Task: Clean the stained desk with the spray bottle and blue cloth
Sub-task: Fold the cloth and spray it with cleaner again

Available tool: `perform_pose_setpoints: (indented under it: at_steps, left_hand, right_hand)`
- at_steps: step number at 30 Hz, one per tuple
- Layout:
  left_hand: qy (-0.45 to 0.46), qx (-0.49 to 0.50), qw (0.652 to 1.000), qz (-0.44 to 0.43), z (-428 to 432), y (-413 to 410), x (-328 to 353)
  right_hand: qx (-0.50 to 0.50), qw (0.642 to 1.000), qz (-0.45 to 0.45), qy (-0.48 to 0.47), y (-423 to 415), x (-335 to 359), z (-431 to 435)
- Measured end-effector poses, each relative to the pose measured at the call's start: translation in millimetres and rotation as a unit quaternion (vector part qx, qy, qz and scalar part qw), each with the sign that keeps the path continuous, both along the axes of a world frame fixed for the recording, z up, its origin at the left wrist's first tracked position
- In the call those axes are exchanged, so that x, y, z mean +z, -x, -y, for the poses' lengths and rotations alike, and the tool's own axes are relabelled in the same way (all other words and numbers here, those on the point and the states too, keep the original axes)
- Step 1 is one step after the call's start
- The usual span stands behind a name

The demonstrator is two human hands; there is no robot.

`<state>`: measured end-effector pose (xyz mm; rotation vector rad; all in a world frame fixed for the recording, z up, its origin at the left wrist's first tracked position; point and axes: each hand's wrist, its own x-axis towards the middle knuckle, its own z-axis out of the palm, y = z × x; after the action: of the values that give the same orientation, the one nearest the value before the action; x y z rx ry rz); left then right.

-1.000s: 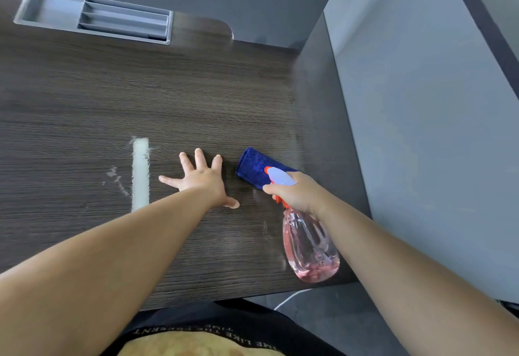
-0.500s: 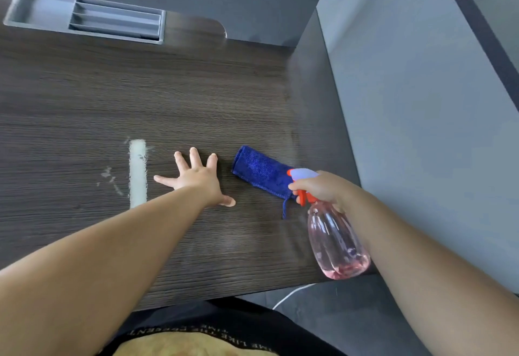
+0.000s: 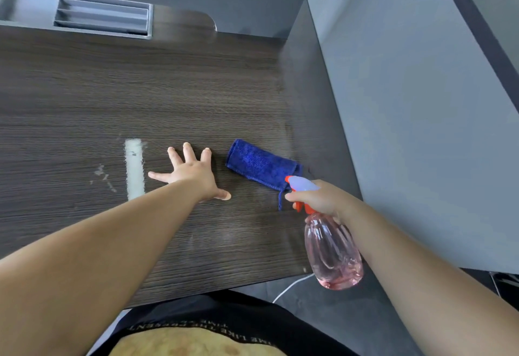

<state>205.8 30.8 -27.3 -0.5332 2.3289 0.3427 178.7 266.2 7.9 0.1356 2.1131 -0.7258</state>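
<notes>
Bright, even daylight, slight motion blur, wide-angle bending at edges

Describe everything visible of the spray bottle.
The spray bottle has a clear, pink-tinted, rounded body that looks plastic, a pale lilac head, and an orange-red nozzle tip and trigger. The right hand grips its neck, fingers at the trigger. It is held off the desk, tilted, with its base toward the person past the near right corner and its nozzle aimed toward the cloth. Only the hand plainly touches it. The liquid level is unclear.
</notes>
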Motion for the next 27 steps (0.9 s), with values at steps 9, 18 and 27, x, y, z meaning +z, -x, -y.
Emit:
perform_pose_setpoints:
  at_steps: [9, 18, 27]
  left_hand:
    - [0.000, 0.001, 1.000, -0.004, 0, 0, -2]
    - [0.007, -0.003, 1.000, -0.004, -3, 1, 4]
    - [-0.015, -0.046, 0.999, -0.021, -4, 34, 4]
  right_hand:
    - [0.018, 1.000, -0.012, 0.022, -7, -15, 44]
    - [-0.088, 0.989, -0.079, 0.084, -7, 2, -2]
    - [-0.196, 0.894, -0.341, 0.214, 17, 28, -42]
